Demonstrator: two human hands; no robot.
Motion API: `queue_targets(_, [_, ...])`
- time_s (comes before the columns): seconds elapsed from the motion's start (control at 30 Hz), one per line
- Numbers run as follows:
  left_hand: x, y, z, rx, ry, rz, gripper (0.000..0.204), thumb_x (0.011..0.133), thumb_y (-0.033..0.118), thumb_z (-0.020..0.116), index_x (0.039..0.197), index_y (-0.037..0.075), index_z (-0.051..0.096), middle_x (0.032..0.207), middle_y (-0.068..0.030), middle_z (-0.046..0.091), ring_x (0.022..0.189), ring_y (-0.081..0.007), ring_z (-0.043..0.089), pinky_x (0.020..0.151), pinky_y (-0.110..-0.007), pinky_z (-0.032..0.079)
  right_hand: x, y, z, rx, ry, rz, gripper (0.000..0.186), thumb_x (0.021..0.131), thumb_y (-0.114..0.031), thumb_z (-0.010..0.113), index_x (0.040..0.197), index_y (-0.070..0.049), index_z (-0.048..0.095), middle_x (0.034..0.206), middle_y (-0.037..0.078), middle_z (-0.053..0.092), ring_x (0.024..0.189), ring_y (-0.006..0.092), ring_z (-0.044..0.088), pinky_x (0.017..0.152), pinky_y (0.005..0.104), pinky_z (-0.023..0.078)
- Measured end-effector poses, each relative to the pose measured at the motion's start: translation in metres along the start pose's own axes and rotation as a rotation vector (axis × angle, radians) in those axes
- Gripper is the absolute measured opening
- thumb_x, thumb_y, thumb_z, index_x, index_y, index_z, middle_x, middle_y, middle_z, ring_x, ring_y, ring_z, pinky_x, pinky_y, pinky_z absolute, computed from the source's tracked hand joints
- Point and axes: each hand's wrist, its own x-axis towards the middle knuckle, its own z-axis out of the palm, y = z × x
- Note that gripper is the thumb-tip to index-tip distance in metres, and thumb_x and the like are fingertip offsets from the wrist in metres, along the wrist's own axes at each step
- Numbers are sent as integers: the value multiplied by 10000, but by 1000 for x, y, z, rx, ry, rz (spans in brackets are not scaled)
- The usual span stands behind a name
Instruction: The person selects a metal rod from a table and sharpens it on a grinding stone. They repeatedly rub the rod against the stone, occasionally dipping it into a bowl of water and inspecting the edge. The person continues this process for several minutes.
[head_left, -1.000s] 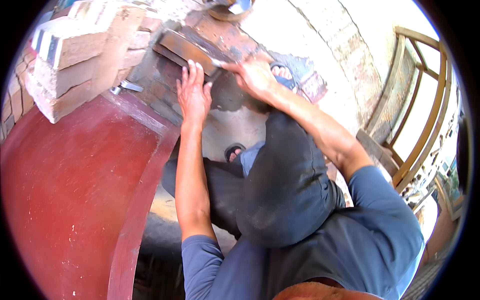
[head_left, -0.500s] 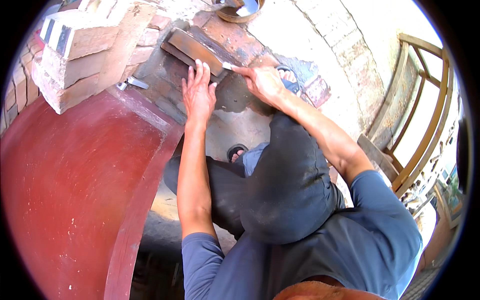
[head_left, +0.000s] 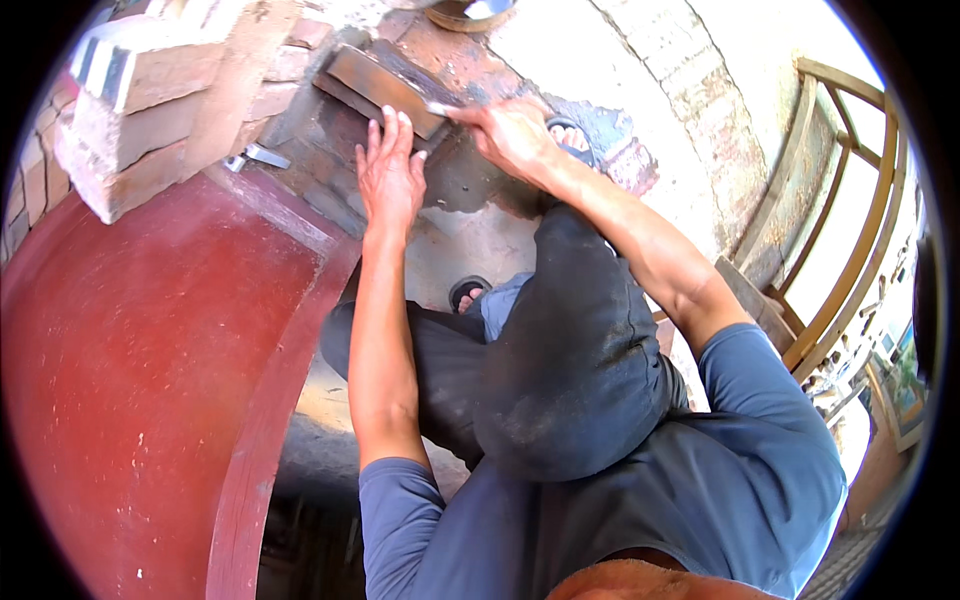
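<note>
A long, rectangular brown block [head_left: 375,85] lies slantwise on the stained ground ahead of me. My left hand [head_left: 390,185] lies flat with its fingers stretched out, fingertips at the block's near edge. My right hand [head_left: 515,138] is closed at the block's right end, its index finger pointing forward. From its fingertips a small, pale, narrow tool end [head_left: 440,108] reaches the block. The rest of that tool is hidden in the hand, so its kind does not show.
A red panel [head_left: 150,370] fills the left side, below a stack of bricks [head_left: 165,130]. A round metal pan [head_left: 470,14] sits at the far edge. On the right stands a wooden frame [head_left: 850,250]. My bent knees and sandalled feet [head_left: 570,135] are close to the hands.
The pale tool end and my right hand have shifted slightly left and farther away along the block. The whole view has shifted a little. My left hand stays at the block's edge.
</note>
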Motion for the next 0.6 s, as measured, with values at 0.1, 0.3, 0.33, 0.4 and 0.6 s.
queue_targets(0.1, [5, 4, -2, -2, -59, -31, 660, 986, 188, 716, 1603, 133, 486, 1748, -96, 356, 1580, -397, 375, 1268, -636, 313, -14, 8, 3, 39, 22, 32, 464, 880, -100, 584, 1294, -146, 789, 851, 233, 751, 835, 400, 760, 788, 516, 609])
queue_targets(0.3, [0, -3, 1, 4, -17, 1, 672, 992, 204, 713, 1615, 149, 469, 1747, -93, 360, 1571, -402, 386, 1265, -637, 317, -1, 0, 1, 11, 20, -10, 476, 882, -86, 571, 1305, -149, 781, 885, 224, 767, 844, 388, 771, 781, 498, 624])
queue_targets(0.33, [0, 0, 0, 15, -27, -3, 670, 993, 203, 710, 1615, 142, 469, 1746, -94, 363, 1571, -401, 388, 1265, -635, 318, -10, 2, 1, 5, 1, 10, 475, 884, -92, 572, 1309, -145, 778, 888, 224, 767, 845, 390, 770, 779, 498, 623])
queue_targets(0.4, [3, 3, -1, 9, -24, -17, 663, 995, 196, 702, 1613, 124, 473, 1737, -98, 381, 1571, -397, 389, 1264, -625, 320, -9, 5, 1, 5, -6, 23, 485, 885, -94, 570, 1322, -149, 772, 879, 229, 762, 832, 399, 766, 766, 506, 622])
queue_targets(0.6, [-1, -1, 1, 18, -30, -6, 671, 1002, 212, 701, 1626, 133, 468, 1750, -101, 358, 1583, -389, 373, 1271, -612, 312, -8, 11, 10, -20, -8, 4, 489, 889, -95, 571, 1325, -172, 779, 880, 229, 762, 839, 402, 765, 770, 515, 619])
